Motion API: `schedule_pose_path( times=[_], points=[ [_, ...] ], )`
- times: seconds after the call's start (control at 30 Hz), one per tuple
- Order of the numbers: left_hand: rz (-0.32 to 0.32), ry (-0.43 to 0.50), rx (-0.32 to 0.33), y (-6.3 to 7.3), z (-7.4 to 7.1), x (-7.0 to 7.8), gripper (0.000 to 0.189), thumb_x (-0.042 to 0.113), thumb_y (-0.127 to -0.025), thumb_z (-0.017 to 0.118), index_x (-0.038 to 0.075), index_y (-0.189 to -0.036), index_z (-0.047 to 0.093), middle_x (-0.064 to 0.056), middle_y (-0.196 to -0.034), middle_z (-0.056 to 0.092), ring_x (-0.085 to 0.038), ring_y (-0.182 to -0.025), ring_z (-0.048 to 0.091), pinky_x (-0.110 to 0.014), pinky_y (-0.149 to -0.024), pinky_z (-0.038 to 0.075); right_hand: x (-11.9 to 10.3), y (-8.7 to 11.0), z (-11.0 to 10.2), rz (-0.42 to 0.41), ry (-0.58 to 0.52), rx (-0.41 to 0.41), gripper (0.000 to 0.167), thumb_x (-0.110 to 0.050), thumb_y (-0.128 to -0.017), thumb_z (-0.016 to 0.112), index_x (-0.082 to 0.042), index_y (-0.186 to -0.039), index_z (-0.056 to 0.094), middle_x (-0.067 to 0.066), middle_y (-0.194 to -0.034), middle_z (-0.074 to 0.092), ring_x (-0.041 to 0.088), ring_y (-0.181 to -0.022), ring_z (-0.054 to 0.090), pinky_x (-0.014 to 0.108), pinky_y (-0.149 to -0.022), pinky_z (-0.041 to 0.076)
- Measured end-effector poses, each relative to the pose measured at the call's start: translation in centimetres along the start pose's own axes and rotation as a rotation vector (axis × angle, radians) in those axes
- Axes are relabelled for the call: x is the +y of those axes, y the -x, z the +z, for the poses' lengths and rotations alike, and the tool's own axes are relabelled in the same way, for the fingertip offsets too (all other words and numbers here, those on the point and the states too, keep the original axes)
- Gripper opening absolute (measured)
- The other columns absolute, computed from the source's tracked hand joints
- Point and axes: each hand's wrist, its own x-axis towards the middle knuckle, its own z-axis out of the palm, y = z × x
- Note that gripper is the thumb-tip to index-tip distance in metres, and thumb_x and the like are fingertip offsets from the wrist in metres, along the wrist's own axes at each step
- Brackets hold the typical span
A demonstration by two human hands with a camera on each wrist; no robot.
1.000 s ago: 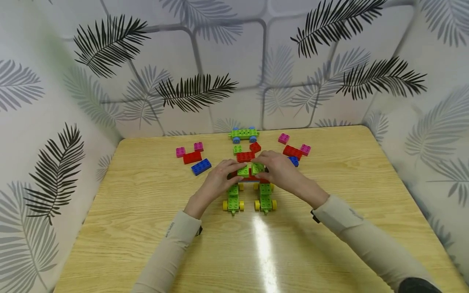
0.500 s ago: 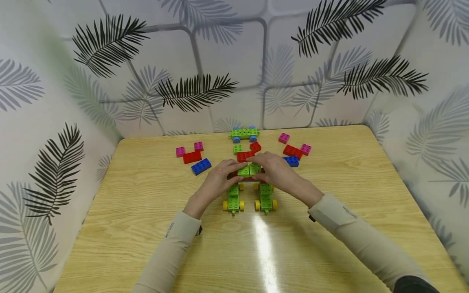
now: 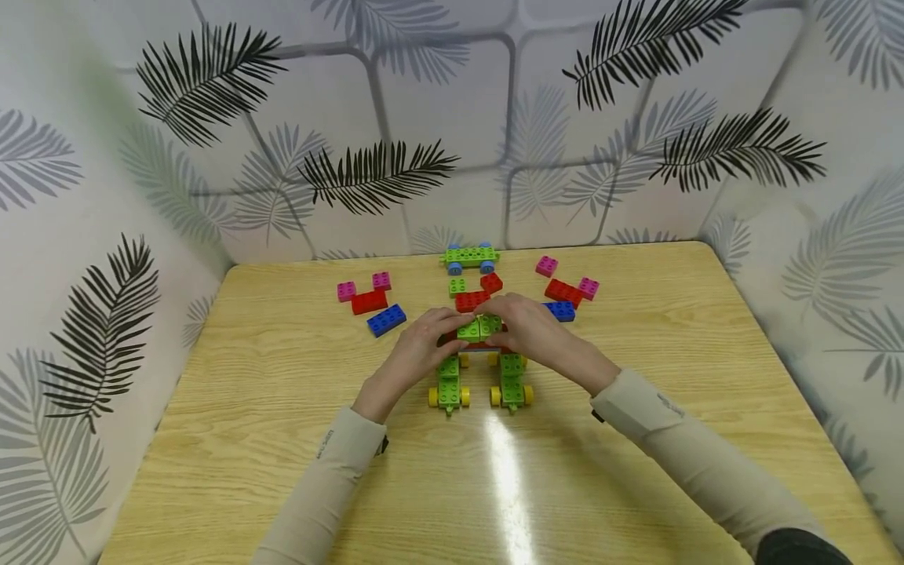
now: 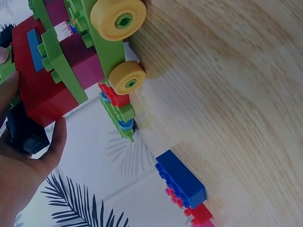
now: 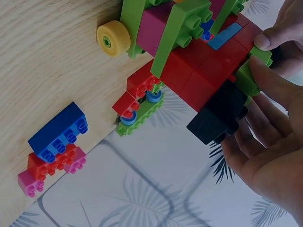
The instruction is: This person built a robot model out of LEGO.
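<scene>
A toy brick structure (image 3: 512, 384) stands on green wheeled bases with yellow wheels (image 4: 127, 75). Purple bricks (image 5: 154, 28), green bricks and a row of red bricks (image 5: 187, 73) rise from them, with a black brick (image 5: 218, 112) at each visible end. Two green bricks sit side by side on top: the left one (image 3: 468, 329) and the right one (image 3: 490, 325). My left hand (image 3: 420, 345) grips the structure's left end, fingers around the red and black bricks. My right hand (image 3: 540, 337) pinches the right green brick, its fingers beside the black brick.
Behind the structure lie red bricks (image 3: 472, 301), a small green brick (image 3: 457, 287) and a green car base (image 3: 471, 256) with blue wheels. Blue (image 3: 386, 320), red (image 3: 369, 302) and pink bricks (image 3: 346, 291) lie left; similar blue (image 3: 561, 311), red and pink ones lie right.
My right hand has moved left with its green brick, which now sits against the left green brick. More of the blue brick on the right shows. My left hand stays in place.
</scene>
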Motion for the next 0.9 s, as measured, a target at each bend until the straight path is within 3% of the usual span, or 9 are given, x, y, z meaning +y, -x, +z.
schedule_pose_path(
  times=[0.6, 0.9],
  points=[
    [0.002, 0.021, 0.01, 0.0, 0.0, 0.0, 0.04, 0.016, -0.09, 0.068, 0.011, -0.13, 0.062, -0.004, -0.116, 0.062, -0.019, -0.107, 0.055, -0.035, -0.091, 0.05, -1.0, -1.5, -0.9, 0.031, 0.071, -0.123, 0.046, -0.009, -0.073, 0.084, -0.008, -0.115, 0.064, 0.008, -0.108, 0.068, 0.024, -0.092, 0.065, 0.036, -0.072, 0.056],
    [-0.01, 0.021, 0.001, 0.1, 0.1, 0.3, 0.041, 0.015, -0.091, 0.067, 0.012, -0.131, 0.061, -0.003, -0.114, 0.062, -0.019, -0.106, 0.055, -0.035, -0.09, 0.049, -0.4, -1.7, -1.1, 0.097, -0.008, -0.2, 0.05, -0.011, -0.074, 0.084, -0.01, -0.118, 0.062, 0.009, -0.11, 0.068, 0.024, -0.096, 0.065, 0.035, -0.069, 0.056]
  ],
)
